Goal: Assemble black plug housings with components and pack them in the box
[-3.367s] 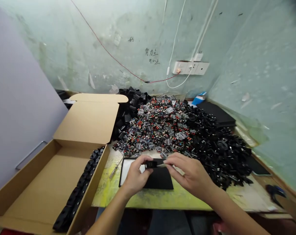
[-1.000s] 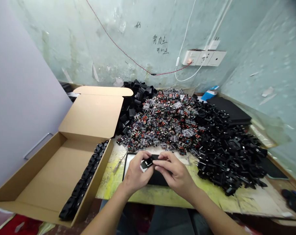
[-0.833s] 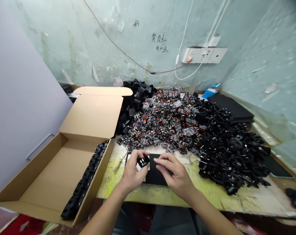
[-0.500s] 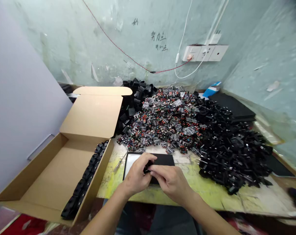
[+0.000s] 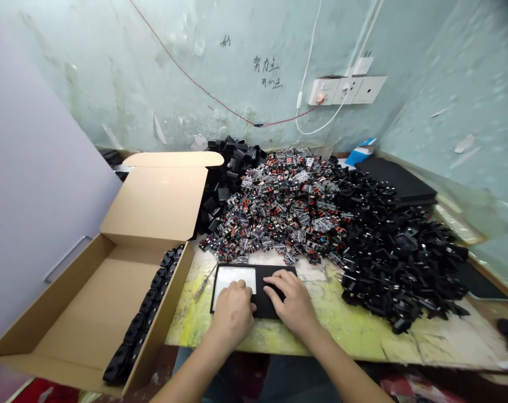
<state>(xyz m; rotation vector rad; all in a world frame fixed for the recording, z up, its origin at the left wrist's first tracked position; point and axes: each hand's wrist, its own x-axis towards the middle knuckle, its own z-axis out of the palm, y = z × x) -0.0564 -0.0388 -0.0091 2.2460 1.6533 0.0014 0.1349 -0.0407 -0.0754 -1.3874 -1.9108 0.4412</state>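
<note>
My left hand [image 5: 233, 313] is closed, knuckles up, over the white panel [image 5: 228, 275] of a shallow black-framed tray [image 5: 274, 271]. Its curled fingers hide whatever they hold, if anything. Over the tray's black right half hovers or rests my right hand [image 5: 293, 302], its thumb and fingers apart with nothing visible between them. Beyond the tray lies a heap of small circuit boards [image 5: 287, 207]. To the right is a large pile of glossy black plastic parts [image 5: 405, 257].
An open cardboard box [image 5: 81, 296] stands at the left with a row of black plastic pieces [image 5: 147, 308] along its right side. A thin screwdriver-like tool [image 5: 203, 284] lies left of the tray. More black housings [image 5: 237, 157] are heaped behind. Sockets [image 5: 348, 90] sit on the wall.
My hands, together around a small black part before, have come apart. The left turned knuckles up over the white panel; the right opened and moved slightly right. The black part is out of sight.
</note>
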